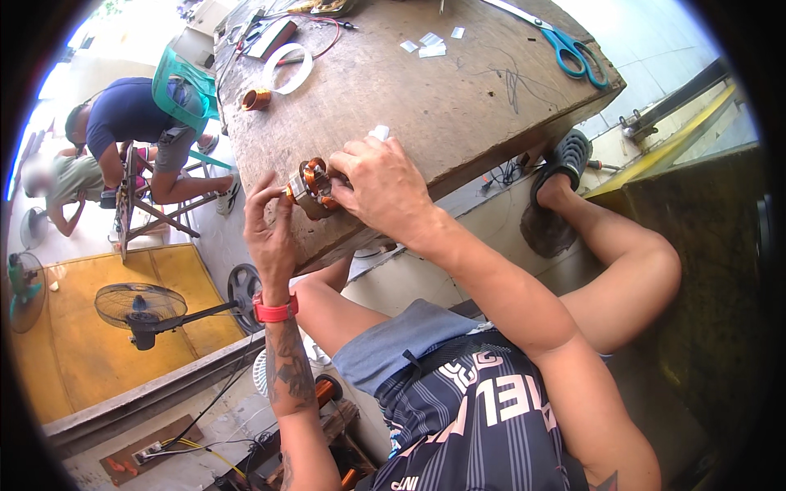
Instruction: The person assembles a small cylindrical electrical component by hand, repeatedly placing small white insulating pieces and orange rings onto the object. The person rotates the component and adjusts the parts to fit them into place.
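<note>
At the near left edge of the wooden table (368, 90), a motor stator (304, 203) with a grey metal core and orange copper windings is held between my two hands. My left hand (270, 229), with a red watch on its wrist, grips the stator's left side with the fingertips. From the right, my right hand (383, 186) closes its thumb and fingers at the copper coils; whether a small piece is pinched there is hidden. A small white piece (379, 132) shows just beyond my right knuckles.
Teal-handled scissors (573, 61) and several clear plastic slips (432, 51) lie farther back. A white ring (292, 72), a copper wire coil (255, 100) and test leads (332, 26) sit at the far left. Left of the table are a black fan (141, 313) and two people.
</note>
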The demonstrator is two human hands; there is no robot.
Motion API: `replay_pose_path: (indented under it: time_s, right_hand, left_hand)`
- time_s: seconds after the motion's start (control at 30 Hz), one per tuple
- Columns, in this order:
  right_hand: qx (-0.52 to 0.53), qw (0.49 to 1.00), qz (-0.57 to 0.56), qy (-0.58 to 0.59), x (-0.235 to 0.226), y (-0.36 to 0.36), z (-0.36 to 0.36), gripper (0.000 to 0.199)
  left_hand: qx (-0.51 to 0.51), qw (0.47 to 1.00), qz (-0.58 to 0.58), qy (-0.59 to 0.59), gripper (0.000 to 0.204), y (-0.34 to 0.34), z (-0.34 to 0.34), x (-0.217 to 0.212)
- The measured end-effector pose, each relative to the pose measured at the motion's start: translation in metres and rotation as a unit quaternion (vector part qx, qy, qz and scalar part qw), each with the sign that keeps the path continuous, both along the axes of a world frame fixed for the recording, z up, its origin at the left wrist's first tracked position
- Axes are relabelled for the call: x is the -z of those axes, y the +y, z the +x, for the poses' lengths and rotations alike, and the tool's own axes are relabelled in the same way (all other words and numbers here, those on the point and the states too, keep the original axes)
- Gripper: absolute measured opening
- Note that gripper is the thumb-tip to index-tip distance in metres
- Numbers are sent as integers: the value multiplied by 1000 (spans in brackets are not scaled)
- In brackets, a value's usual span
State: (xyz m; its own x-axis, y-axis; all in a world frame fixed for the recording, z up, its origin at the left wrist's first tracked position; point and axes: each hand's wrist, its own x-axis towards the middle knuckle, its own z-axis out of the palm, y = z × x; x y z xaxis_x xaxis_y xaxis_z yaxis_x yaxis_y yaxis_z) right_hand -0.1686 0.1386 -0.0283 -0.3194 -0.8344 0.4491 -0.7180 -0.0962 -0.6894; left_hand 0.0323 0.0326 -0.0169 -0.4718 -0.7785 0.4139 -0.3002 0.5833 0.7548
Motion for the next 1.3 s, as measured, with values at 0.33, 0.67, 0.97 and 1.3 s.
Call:
replay_pose_path:
  time_s: [0.33, 0.67, 0.97, 1.3]
  right_hand:
    - [15, 1000, -9, 10, 1, 1, 3, 19]
    - [10, 1000, -4, 11, 1, 2, 2, 19]
    - [8, 1000, 1, 16, 0, 0, 0, 22]
    - [-32, 998, 28, 38, -3, -10, -9, 27]
  left_hand:
    - [66, 982, -18, -173, 35, -22, 9, -22]
    - [104, 973, 104, -177, 50, -33, -20, -20]
    - [88, 968, 161, -173, 51, -36, -23, -14]
    - [127, 963, 162, -175, 54, -47, -18, -12]
